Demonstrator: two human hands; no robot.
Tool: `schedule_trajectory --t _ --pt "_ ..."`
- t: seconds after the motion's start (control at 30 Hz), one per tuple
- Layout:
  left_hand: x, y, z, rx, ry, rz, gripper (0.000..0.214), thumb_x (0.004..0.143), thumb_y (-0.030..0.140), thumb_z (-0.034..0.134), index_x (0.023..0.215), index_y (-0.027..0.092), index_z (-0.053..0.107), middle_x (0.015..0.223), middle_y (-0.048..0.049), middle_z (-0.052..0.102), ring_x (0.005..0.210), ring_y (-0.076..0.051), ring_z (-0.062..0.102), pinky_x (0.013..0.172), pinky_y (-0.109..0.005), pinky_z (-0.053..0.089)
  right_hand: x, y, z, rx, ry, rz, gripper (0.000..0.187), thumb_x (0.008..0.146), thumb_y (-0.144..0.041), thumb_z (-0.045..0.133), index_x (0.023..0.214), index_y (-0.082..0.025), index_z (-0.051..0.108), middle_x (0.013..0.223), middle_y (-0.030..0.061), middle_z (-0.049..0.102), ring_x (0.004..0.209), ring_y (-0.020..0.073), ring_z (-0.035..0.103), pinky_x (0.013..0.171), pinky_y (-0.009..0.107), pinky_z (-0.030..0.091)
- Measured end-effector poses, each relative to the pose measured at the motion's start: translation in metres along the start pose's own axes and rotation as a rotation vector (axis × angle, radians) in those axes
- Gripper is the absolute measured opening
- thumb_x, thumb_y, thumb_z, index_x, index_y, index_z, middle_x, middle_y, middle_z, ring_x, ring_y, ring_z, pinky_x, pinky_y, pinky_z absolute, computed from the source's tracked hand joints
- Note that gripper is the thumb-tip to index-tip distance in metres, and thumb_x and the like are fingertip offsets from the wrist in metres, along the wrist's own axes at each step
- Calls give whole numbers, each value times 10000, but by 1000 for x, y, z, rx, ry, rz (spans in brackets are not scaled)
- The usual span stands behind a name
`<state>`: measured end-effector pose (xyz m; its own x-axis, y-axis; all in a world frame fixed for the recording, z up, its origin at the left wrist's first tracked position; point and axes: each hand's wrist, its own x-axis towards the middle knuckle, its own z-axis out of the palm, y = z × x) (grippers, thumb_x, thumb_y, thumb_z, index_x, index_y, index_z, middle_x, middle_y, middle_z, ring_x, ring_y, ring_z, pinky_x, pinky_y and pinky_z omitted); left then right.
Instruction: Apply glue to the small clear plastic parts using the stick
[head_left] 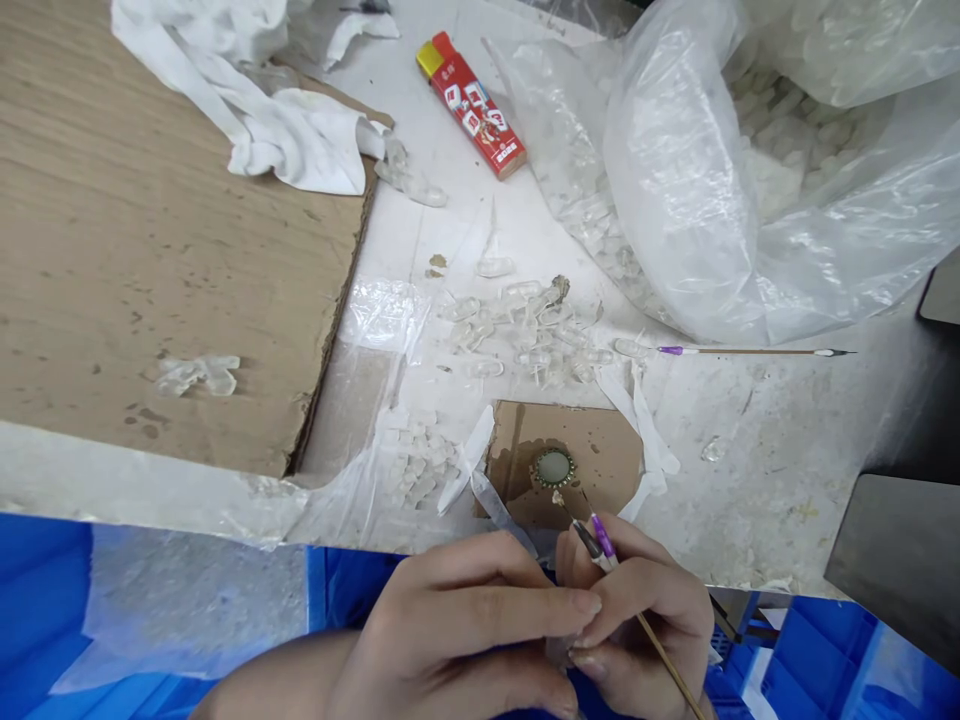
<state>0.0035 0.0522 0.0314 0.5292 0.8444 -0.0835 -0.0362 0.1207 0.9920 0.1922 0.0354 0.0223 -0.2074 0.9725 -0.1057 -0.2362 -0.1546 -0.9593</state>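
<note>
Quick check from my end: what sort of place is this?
Probably a small handicraft workbench. A bulging plastic bag of clear crystal-like pieces, more pieces loose on the worktop, and a wooden-handled pick in the right hand suggest detailed handwork.

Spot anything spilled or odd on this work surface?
Yes: small clear pieces, perhaps crystal, lie loose on the white surface, outside the plastic bag that holds many more, so they look spilled. The cardboard sheet also has a ragged, torn edge.
</note>
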Motion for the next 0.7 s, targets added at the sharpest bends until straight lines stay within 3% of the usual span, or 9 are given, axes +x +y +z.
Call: schedule_trajectory --t 0.17,0.3,0.7 --pt "-3 -7 8 -83 165 114 344 1044 308 647 1380 291 716 903 -67 789 727 -172 803 658 -182 680 0 -5 -1 -9 11 36 87 962 -333 731 901 -288 772 699 -18 508 551 132 461 480 255 385" --pt "-3 -1 -1 8 -17 17 384 969 193 756 1347 261 735 993 -78 812 699 -153 789 676 -176 684 1 -5 -1 -30 -2 23 42 914 -246 776 889 -277 763 694 -25 507 548 130 467 483 249 397" --pt "-2 0 -5 70 -66 155 264 1041 134 625 1293 96 696 1058 -123 759 922 -161 808 860 -153 653 -5 -1 -1 -55 -39 -29 197 869 -106 738 977 -272 731 755 -28 493 563 129 457 506 250 414"
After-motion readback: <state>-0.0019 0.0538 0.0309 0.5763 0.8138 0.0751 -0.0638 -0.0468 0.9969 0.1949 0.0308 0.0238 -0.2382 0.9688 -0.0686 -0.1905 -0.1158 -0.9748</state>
